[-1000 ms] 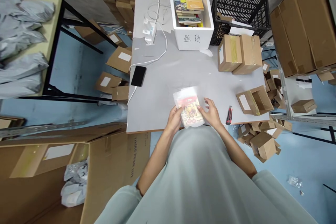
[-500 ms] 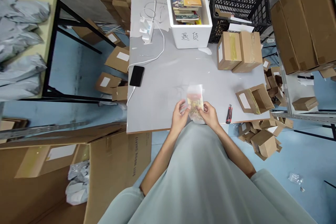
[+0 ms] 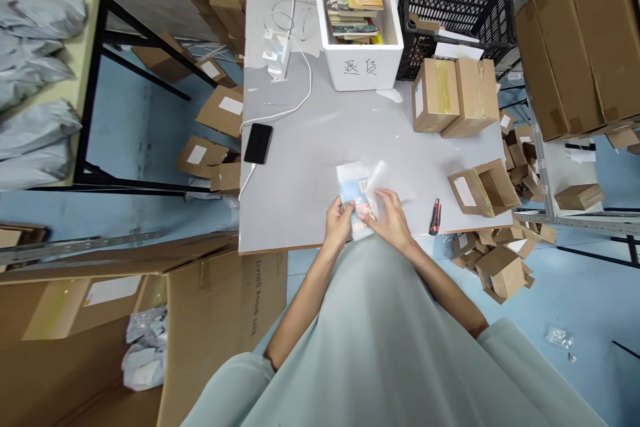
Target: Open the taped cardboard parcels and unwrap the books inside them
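Both my hands hold a small colourful booklet in a clear plastic bag [image 3: 356, 190] at the near edge of the grey table [image 3: 310, 167]. My left hand [image 3: 339, 223] grips the packet's left side with closed fingers. My right hand [image 3: 390, 219] pinches the loose clear flap of the bag on the right. The packet is partly covered by my fingers.
An open brown carton [image 3: 483, 188] and a red utility knife [image 3: 436, 216] lie to the right. Two taped cartons [image 3: 455, 97], a white foam box of books [image 3: 356, 13] and a black crate [image 3: 457, 7] stand at the back. A black phone [image 3: 258, 143] on a cable lies left. Cartons litter the floor.
The packet has been turned over in my hands, its blue side up, and the clear bag flap now sticks up by my right hand. The view shifted slightly.
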`<state>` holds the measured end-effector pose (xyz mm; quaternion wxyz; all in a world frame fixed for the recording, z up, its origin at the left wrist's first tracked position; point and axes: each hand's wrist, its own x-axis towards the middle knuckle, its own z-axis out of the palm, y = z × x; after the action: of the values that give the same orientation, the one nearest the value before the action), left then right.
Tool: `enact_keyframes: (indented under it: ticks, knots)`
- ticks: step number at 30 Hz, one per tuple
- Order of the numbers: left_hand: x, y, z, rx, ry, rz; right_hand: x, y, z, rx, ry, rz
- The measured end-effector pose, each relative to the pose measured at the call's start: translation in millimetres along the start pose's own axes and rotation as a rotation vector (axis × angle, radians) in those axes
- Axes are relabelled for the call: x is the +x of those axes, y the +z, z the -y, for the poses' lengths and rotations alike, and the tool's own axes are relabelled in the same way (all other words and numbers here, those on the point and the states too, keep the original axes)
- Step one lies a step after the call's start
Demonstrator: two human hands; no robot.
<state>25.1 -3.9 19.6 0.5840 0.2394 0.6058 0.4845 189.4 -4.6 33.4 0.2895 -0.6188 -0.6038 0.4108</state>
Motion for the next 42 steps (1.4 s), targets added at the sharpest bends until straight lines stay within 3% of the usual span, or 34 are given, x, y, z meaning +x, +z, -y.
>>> enact_keyframes:
  ticks: [5, 10, 14, 17, 22, 26, 31, 36, 42]
  knots:
    - [-1, -6.0, -10, -0.172, -0.150, 0.063, 13, -11, -10, 0.300, 0.178, -0.055]
    - [13, -24.1, -10, -0.304, -0.307, 0.050, 18, -22, -12, 0.542, 0.295, -0.110]
    - [17, -29.5, -4, -0.337, -0.444, 0.119, 13, -14, 0, 0.636, 0.317, 0.072]
    - [14, -24.2, -3, -0.279, -0.334, 0.155, 9, 0, 10, 0.630, 0.252, 0.165]
    - [9, -15.8, -4, -0.165, -0.141, 0.170, 8, 23, 11, 0.584, 0.194, 0.132]
    - [7, -17.7, -1, -0.191, -0.135, 0.279, 7, 32, 0, 0.447, 0.171, 0.047]
    - [7, -26.1, 2, -0.199, -0.182, 0.273, 2, 33, -9, 0.417, 0.143, 0.105]
    - [9, -38.0, 8, -0.195, -0.163, 0.250, -11, 40, -9, 0.451, 0.190, 0.044]
    - [15, -57.3, 16, -0.278, -0.333, 0.230, -25, 34, -10, 0.444, 0.340, -0.259]
